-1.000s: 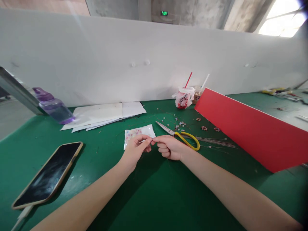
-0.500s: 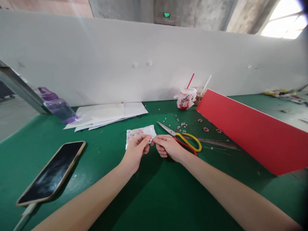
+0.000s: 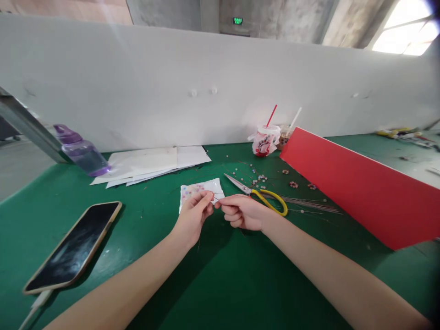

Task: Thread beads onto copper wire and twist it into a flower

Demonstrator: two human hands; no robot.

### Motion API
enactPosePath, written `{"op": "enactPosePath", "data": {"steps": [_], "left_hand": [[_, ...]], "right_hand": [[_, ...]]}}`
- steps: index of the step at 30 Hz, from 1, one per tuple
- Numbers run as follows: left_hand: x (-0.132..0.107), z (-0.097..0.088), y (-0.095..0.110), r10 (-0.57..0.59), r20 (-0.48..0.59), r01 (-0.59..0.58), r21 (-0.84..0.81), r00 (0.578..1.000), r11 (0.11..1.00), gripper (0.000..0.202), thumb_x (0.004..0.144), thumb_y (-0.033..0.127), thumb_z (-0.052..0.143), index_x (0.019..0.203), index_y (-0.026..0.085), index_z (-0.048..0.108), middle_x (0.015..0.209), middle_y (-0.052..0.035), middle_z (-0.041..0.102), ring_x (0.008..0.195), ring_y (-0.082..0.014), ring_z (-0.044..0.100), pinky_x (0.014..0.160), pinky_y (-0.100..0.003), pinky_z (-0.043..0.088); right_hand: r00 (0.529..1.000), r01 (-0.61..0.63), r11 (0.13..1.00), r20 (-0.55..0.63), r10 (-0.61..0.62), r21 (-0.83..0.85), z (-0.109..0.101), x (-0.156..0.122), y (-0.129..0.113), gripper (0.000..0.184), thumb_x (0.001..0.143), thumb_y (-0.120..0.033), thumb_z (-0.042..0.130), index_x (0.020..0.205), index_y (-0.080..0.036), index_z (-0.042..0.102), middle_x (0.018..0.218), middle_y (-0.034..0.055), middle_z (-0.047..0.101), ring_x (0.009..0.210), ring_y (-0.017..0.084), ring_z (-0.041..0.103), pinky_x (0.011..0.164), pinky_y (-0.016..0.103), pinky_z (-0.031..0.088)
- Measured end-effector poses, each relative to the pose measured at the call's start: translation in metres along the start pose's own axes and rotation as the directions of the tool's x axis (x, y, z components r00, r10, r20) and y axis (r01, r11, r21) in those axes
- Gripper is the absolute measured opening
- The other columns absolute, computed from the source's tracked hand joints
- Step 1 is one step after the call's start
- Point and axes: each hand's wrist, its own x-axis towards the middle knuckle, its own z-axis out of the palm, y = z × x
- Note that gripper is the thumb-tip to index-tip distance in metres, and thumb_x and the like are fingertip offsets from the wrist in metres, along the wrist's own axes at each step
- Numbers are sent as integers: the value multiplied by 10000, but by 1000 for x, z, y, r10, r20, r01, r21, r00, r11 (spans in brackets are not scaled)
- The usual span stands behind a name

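Note:
My left hand (image 3: 196, 211) pinches a thin dark wire (image 3: 216, 197) between thumb and forefinger. The wire's other part is pinched by my right hand (image 3: 244, 211), its remaining fingers curled under. Both hands hover over the green table, fingertips a short gap apart. Just beyond them lies a white packet of coloured beads (image 3: 201, 189), partly covered by my left fingers. Scissors (image 3: 264, 196) with yellow and red handles lie open behind my right hand, which hides the red handle. Loose beads (image 3: 261, 178) and a bundle of thin wires (image 3: 309, 204) are scattered beyond and right of the scissors.
A phone (image 3: 74, 247) on a cable lies at the left. White papers (image 3: 147, 162) and a purple bottle (image 3: 82, 151) stand farther back. A bagged cup with a straw (image 3: 265, 140) is at the back, beside a red board (image 3: 357, 183). Small bead rings (image 3: 293, 184) lie near the board.
My right hand has turned and shifted slightly right and down, now covering the red scissor handle. My left hand keeps its pinch in nearly the same place.

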Motion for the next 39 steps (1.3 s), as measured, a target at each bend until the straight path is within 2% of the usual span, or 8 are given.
{"op": "enactPosePath", "data": {"steps": [6,15,18,22,26,30,36,39], "left_hand": [[-2,2,5,33,52,-33,-16,998,999,124,772,257,553,717,149,575,619,20,511,596,-78,495,609,-201,392],[-3,3,2,55,33,-55,12,998,998,93,752,224,580,719,139,597,643,18,530,608,-65,497,617,-176,400],[-2,4,2,46,39,-46,-6,998,999,118,752,237,579,692,137,599,623,16,533,594,-70,506,614,-183,410],[1,3,5,37,-27,-39,-93,999,995,91,721,232,616,733,141,621,638,18,542,583,-62,512,602,-174,422],[3,1,7,7,-75,-17,-140,997,990,103,709,226,632,757,135,632,659,14,547,598,-52,513,563,-142,416],[1,1,5,-39,-94,22,-174,995,985,114,691,233,650,729,127,631,643,13,555,575,-45,513,555,-133,423],[3,0,5,-70,-88,51,-200,994,978,113,690,223,648,691,116,614,603,12,555,551,-55,526,571,-158,451],[6,-2,10,-53,-150,16,-238,987,971,107,675,194,661,731,114,616,638,11,568,566,-45,526,568,-140,451]], "right_hand": [[994,-70,995,89,64,70,2,-3,-1,115,827,-231,430,799,-140,495,512,-83,148,429,40,126,385,165,115],[990,-126,992,60,127,-13,0,-6,-4,89,820,-214,456,766,-148,483,498,-89,124,413,39,82,363,166,82],[994,-105,994,41,106,-20,0,-5,-3,74,818,-222,468,786,-158,485,506,-89,115,409,37,73,356,165,70],[997,-66,998,27,66,-8,1,-2,0,133,829,-279,455,855,-157,503,511,-91,116,407,35,81,351,164,73],[992,-117,993,57,116,23,0,-1,0,154,837,-289,430,850,-154,503,494,-93,117,397,36,90,344,167,82],[989,-142,990,36,142,-7,-2,-2,-1,100,822,-252,454,839,-163,498,485,-97,109,389,34,80,340,161,79],[995,-79,995,-60,76,-56,2,-1,2,126,814,-272,466,884,-174,504,500,-99,110,396,34,76,346,157,69],[997,-69,997,-40,68,-35,5,0,3,173,830,-295,431,890,-155,512,506,-96,119,405,36,90,358,158,95]]}}
